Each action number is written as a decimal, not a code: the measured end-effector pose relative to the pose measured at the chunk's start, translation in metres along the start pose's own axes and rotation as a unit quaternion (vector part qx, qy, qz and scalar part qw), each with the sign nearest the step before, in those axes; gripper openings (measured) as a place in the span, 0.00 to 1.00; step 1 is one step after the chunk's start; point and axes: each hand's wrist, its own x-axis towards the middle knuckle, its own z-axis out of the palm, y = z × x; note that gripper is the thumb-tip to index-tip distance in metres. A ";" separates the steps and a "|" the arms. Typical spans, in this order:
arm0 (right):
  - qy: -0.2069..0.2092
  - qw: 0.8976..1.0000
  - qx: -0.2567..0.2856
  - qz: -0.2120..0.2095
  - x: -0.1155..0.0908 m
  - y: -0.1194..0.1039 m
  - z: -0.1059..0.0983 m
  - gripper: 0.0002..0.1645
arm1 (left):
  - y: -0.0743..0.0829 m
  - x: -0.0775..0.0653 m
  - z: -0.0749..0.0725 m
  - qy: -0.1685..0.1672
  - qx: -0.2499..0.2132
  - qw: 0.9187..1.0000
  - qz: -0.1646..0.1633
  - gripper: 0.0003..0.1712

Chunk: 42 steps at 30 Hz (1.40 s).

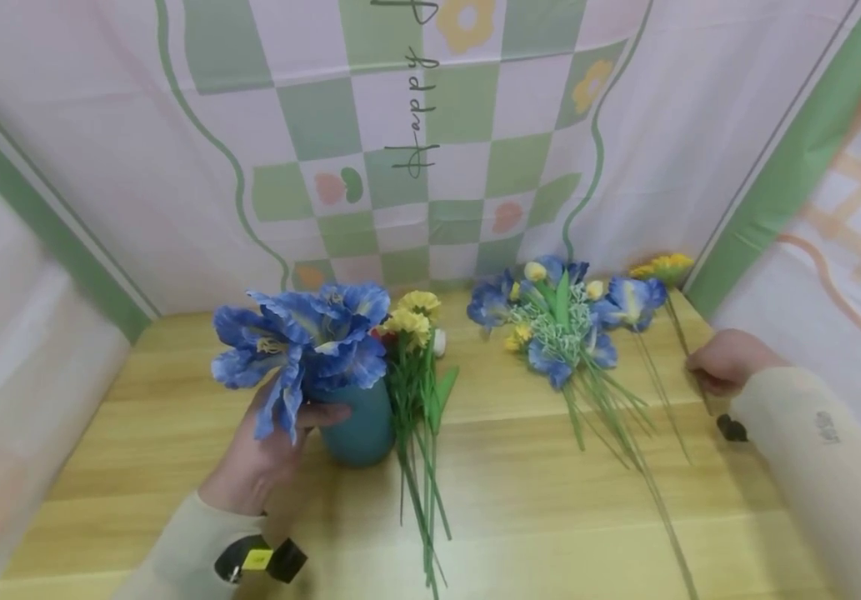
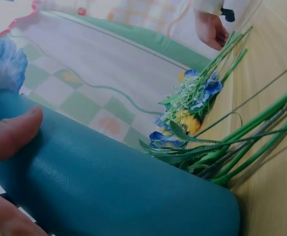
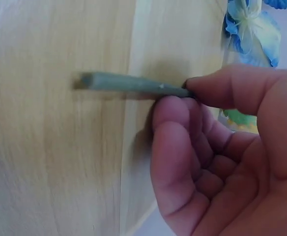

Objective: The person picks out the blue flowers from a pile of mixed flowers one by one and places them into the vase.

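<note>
My left hand (image 1: 272,442) grips a teal vase (image 1: 358,425) on the wooden table, thumb across its side. Large blue artificial flowers (image 1: 302,333) fill the vase mouth and droop over that hand. At the right edge, my right hand (image 1: 730,362) pinches the green stem (image 3: 129,84) of a yellow flower (image 1: 666,267) between thumb and fingertips. In the right wrist view the stem's cut end sticks out past the fingers, close over the tabletop. Part of the left hand is hidden by the blue petals.
Yellow carnations (image 1: 411,321) with long green stems lie just right of the vase. A mixed bunch of blue, yellow and green flowers (image 1: 561,325) lies right of centre, and a single blue flower (image 1: 631,302) beside it. A patterned cloth (image 1: 468,108) hangs behind the table (image 1: 535,508).
</note>
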 end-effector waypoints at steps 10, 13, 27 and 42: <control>-0.053 0.986 0.158 0.010 -0.004 0.001 0.007 0.07 | 0.001 0.000 0.002 0.015 -0.017 0.999 -0.027 0.41; -0.047 0.980 0.193 -0.003 -0.007 -0.001 0.005 0.03 | 0.001 -0.001 0.003 0.023 -0.019 0.999 -0.033 0.42; 0.064 0.975 0.191 -0.096 -0.044 -0.093 -0.009 0.18 | -0.001 -0.003 0.001 0.029 -0.004 0.999 -0.036 0.42; -0.023 0.971 0.138 -0.194 -0.078 -0.219 0.073 0.18 | 0.000 -0.002 0.003 0.019 0.008 1.000 0.004 0.45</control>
